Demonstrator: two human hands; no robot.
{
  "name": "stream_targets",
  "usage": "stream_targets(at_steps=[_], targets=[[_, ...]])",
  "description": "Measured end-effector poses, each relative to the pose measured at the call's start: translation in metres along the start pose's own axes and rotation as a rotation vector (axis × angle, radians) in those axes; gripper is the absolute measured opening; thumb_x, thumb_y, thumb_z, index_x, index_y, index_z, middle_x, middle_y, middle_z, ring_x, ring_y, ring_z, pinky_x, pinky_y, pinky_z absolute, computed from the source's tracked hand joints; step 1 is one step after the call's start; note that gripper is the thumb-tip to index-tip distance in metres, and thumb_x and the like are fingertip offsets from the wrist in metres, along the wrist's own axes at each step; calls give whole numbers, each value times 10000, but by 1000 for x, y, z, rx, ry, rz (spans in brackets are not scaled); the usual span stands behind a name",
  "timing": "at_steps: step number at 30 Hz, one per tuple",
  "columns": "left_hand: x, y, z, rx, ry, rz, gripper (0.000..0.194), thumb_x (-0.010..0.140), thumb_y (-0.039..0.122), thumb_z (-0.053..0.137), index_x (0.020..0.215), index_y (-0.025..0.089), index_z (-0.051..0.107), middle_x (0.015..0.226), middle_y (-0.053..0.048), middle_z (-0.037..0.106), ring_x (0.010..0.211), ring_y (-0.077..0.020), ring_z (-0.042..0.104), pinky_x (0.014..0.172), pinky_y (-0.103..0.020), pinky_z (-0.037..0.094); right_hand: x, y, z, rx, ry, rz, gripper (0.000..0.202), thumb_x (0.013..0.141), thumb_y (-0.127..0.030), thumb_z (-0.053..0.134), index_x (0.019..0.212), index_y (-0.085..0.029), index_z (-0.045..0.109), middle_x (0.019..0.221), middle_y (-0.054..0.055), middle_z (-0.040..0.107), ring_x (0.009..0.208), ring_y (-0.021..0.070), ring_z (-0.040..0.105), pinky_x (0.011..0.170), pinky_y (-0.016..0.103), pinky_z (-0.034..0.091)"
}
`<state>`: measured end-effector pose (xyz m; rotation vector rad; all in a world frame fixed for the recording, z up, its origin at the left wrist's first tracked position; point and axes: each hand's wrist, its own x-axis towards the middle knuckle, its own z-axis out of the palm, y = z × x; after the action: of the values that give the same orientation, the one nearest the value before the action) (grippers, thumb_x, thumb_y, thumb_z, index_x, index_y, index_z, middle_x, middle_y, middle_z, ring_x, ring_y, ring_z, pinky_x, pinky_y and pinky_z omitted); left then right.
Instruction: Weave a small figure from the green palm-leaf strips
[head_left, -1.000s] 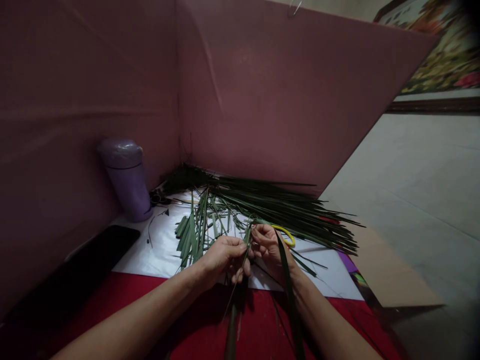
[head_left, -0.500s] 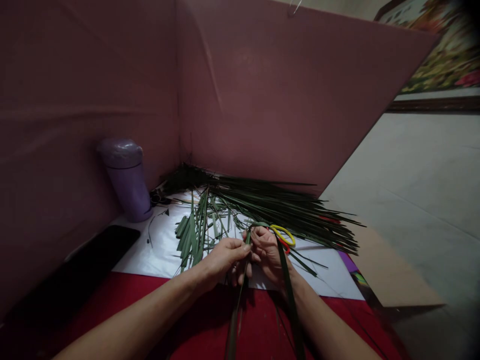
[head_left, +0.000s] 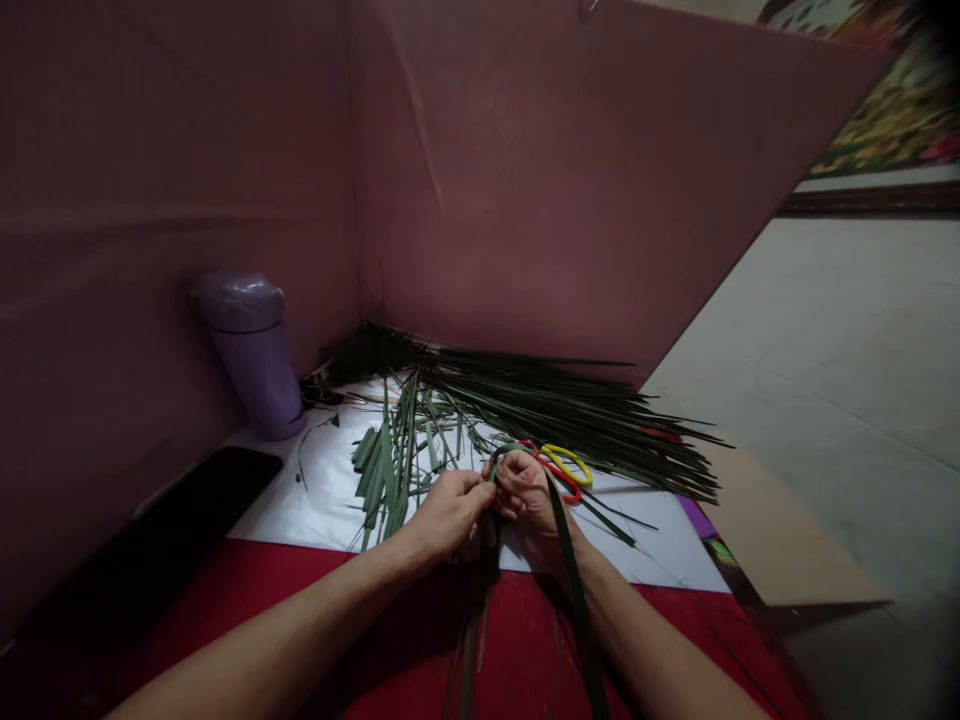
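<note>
My left hand (head_left: 456,508) is closed on a long green leaf strip (head_left: 570,560) at its folded upper part. Close beside it, my right hand (head_left: 526,492) pinches the same leafwork with bent fingers. One strip arches over my right hand and hangs down past the wrist; another hangs below my left hand toward the front edge. Scissors with red and yellow handles (head_left: 568,466) lie just behind my right hand. Short cut leaf pieces (head_left: 386,470) are spread on the white sheet (head_left: 326,500) left of my hands. The exact fold between my fingertips is too small to make out.
A big bundle of long dark leaves (head_left: 570,400) lies across the back. At the left stand a purple tumbler (head_left: 262,375) and a black flat object (head_left: 165,540). Brown cardboard (head_left: 787,540) juts out at the right. Pink panels (head_left: 525,180) rise behind.
My left hand has shifted slightly up with the leaf, and its fingers sit a little higher on it. More of the scissors' red handle shows. The view has moved slightly.
</note>
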<state>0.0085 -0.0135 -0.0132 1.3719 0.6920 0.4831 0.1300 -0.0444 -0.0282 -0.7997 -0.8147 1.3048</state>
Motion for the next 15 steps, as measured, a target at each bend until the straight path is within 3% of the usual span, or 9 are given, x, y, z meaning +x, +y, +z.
stream_targets(at_steps=[8,15], targets=[[-4,1,0,72,8,29,359,798,442,345,704,142,519,451,-4,534,275,-79,421,276,-168,288,1,0,1,-39,53,51,242,661,-312,686,692,-162,499,562,-56,470,389,24,305,347,138,215],[-3,0,1,44,56,55,341,744,429,467,531,163,456,360,31,428,278,-73,391,297,-178,292,3,1,-2,-26,63,61,289,642,-308,705,647,-161,456,513,-70,476,353,10,298,323,123,191]])
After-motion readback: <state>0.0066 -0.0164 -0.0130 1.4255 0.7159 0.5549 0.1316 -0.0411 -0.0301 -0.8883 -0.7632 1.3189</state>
